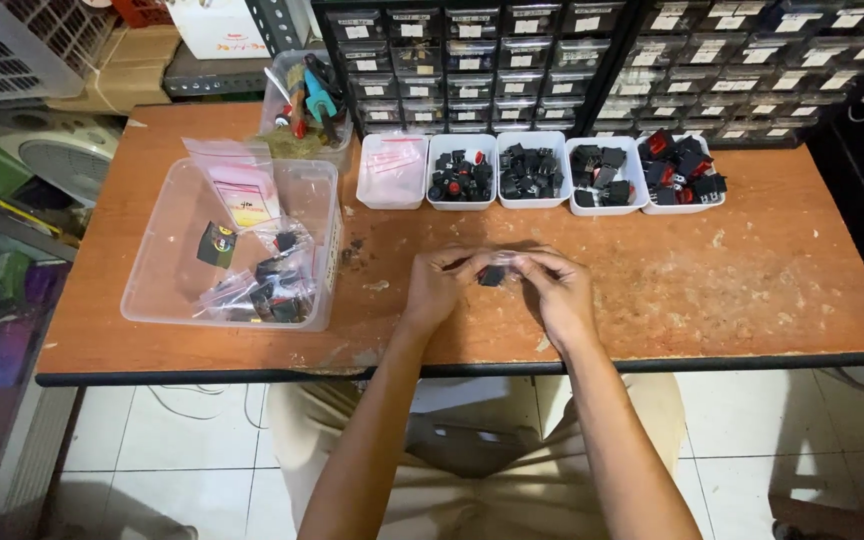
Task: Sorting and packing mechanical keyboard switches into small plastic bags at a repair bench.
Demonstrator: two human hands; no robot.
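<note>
Above the worn table [752, 290], both hands [497, 283] pinched around a small bagged switch [493, 274].

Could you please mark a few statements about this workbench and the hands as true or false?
1. Both hands, left hand and right hand, meet on a small black part. True.
2. Five small white trays stand in a row. True.
3. The leftmost tray is heaped with black parts. False: it holds clear bags.
4. The clear tub sits right of the hands. False: it is on the left.
</note>
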